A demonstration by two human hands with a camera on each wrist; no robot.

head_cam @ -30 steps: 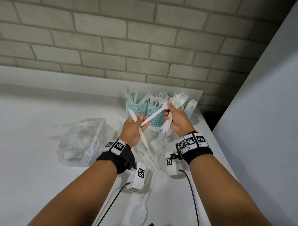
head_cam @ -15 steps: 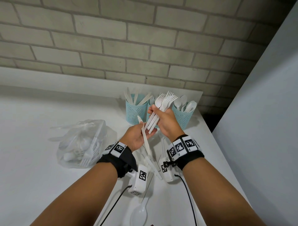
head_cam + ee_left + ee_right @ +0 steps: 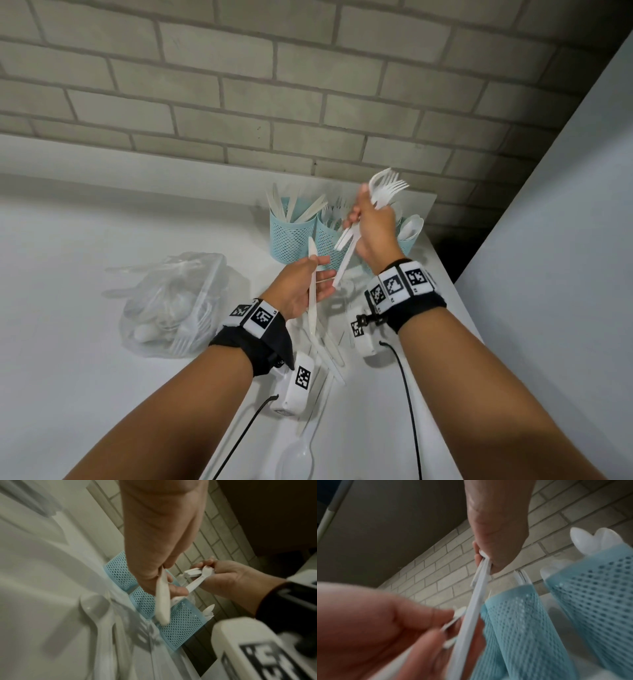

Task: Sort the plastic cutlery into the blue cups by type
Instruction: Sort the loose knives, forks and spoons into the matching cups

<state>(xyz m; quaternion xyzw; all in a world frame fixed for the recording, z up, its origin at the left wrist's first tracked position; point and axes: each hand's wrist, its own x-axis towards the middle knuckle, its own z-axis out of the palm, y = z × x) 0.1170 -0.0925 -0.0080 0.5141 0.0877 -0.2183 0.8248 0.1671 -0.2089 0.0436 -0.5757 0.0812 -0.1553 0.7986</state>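
Three blue mesh cups stand at the wall: the left cup (image 3: 289,240) holds knives, the middle cup (image 3: 327,240) forks, the right cup (image 3: 409,240) spoons. My right hand (image 3: 375,229) grips a bundle of white forks (image 3: 387,186), tines up, raised in front of the middle and right cups. The fork handles (image 3: 474,601) slant down toward my left hand (image 3: 296,286). That hand pinches a white knife (image 3: 312,274) held upright, seen also as the knife (image 3: 162,601) in the left wrist view. Its fingertips touch the longest fork handle's end.
Loose white knives (image 3: 330,347) and a spoon (image 3: 298,459) lie on the white table between my wrists. A clear plastic bag (image 3: 174,305) of more cutlery sits to the left. The table edge and a grey wall run along the right.
The left hand passed a fork to the right hand's bundle. The right hand then lifted the forks up and right, above the cups. The left hand keeps the knife.
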